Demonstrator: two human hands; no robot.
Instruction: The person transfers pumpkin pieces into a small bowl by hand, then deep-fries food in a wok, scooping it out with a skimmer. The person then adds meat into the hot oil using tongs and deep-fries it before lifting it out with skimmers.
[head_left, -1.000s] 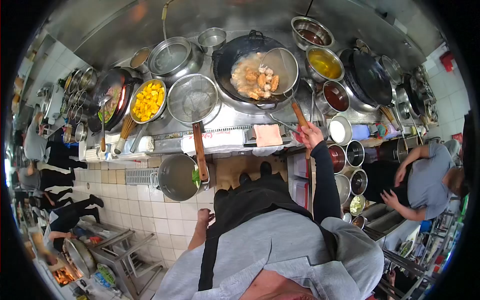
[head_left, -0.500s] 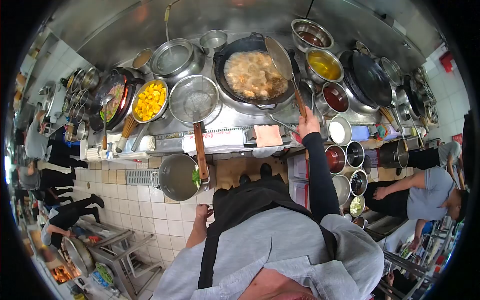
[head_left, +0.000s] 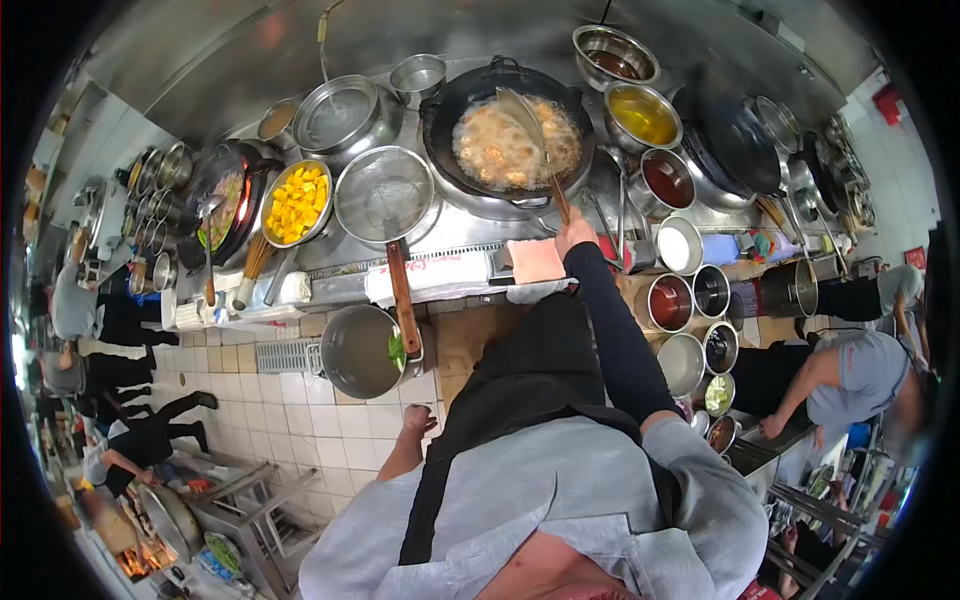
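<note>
My right hand (head_left: 575,235) is closed around the wooden handle of a wide metal skimmer (head_left: 524,116). The skimmer's head dips into a black wok (head_left: 436,135), where pale battered-looking pieces (head_left: 492,160) bubble in frothy oil. My left hand (head_left: 418,419) hangs beside my apron, fingers loosely curled, and I see nothing in it. Nearest to that hand is a big steel pot (head_left: 350,375) holding cloudy liquid and a green leaf. A wire strainer (head_left: 385,193) with a long wooden handle lies left of the wok, the handle reaching over the pot.
A bowl of yellow chunks (head_left: 297,203) and another wok (head_left: 228,195) with a glowing edge stand at left. Right of me are a bowl of yellow oil (head_left: 643,118), a pot of red sauce (head_left: 667,178) and several seasoning tubs. A pink cloth (head_left: 537,261) lies on the counter edge. Co-workers stand at both sides.
My right hand has moved left with the skimmer. The skimmer's head went from the wok's right rim down into the bubbling oil. My left hand still hangs low.
</note>
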